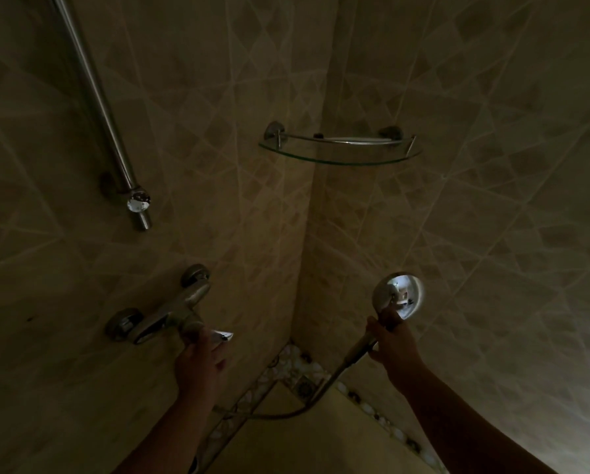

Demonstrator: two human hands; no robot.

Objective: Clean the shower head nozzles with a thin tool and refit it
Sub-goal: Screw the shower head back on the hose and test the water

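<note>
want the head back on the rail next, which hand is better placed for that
Right. The right hand already grips the shower head by its handle, so it can probably lift it to the rail. The left hand is on the tap.

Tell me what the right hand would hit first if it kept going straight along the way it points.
The right hand, gripping the shower head by its handle, points up and away toward the tiled wall. The shower head would likely meet that wall first; the glass shelf sits higher and left. Depth is hard to judge.
</note>
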